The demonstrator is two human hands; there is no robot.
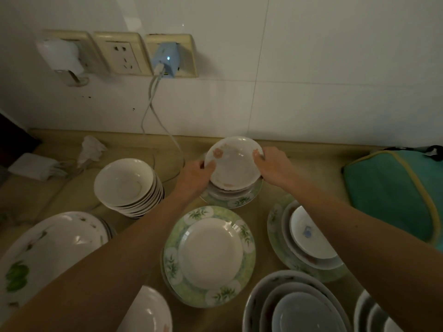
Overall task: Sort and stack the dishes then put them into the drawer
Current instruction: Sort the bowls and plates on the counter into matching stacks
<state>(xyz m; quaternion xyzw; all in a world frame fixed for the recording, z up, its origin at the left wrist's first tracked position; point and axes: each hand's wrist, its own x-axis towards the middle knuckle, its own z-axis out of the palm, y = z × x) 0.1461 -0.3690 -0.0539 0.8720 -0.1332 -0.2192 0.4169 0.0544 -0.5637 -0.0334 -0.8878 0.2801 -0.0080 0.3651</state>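
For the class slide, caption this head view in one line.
Both hands, left and right, grip a flowered dish above a small stack on a green-rimmed plate.

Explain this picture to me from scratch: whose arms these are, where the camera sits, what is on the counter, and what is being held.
There is no machine here. A person wears one camera on the head, looking forward and down, so the two bare arms reaching in from the bottom are that person's own.

The left hand and right hand each have a grip on opposite edges of a small white dish with a pink flower, tilted above a short pile of dishes on a green-rimmed plate.

On the tan counter around it lie a stack of plain white bowls, another green-rimmed plate with leaf pattern, a large white oval platter with green print, nested grey-white bowls, and a teal cloth bag. A blue charger is plugged into the wall.
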